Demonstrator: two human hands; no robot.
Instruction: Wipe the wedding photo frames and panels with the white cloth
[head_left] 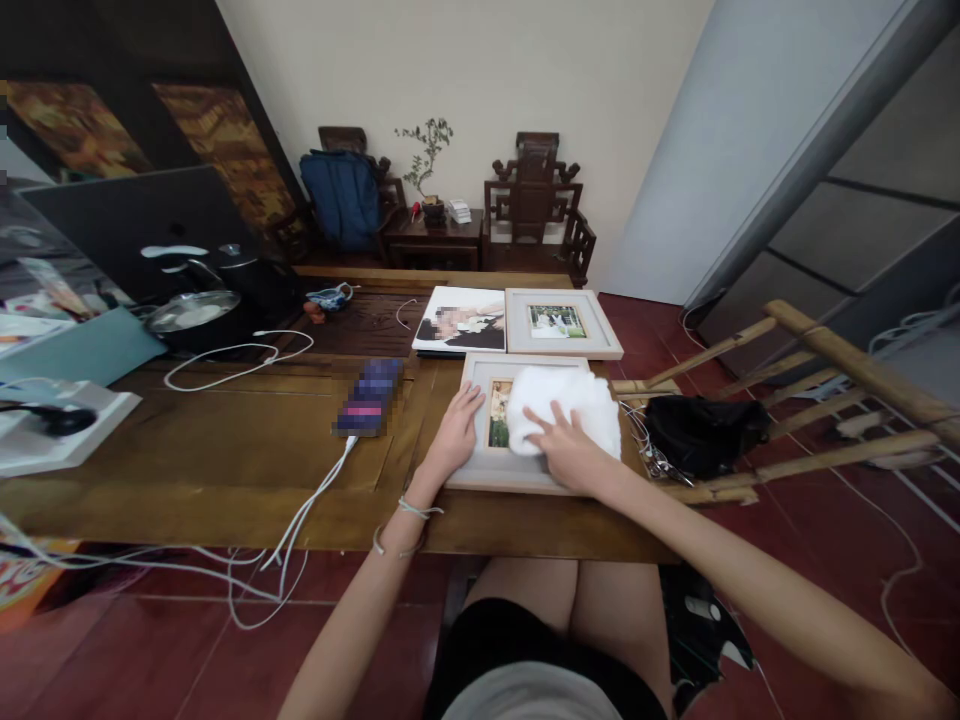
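A light wooden picture frame (487, 478) lies flat near the table's front edge, with a small photo (499, 412) in its middle. My left hand (453, 432) rests on the frame's left side, its fingers stretched out along the border. A fluffy white cloth (562, 388) is spread over the frame's right half and hides part of the photo. My right hand (568, 446) presses down on this cloth with its fingers apart. Just behind lie a second framed photo (556, 322) and, beside it, a white-bordered print (459, 318) on a dark-edged stack.
A phone (369, 398) with a white cable lies left of the frame. Further left are a lidded pot (196, 312), a laptop (135, 240) and a power strip (67, 440). A bamboo chair (720, 480) with a black bag (705, 425) stands at the right.
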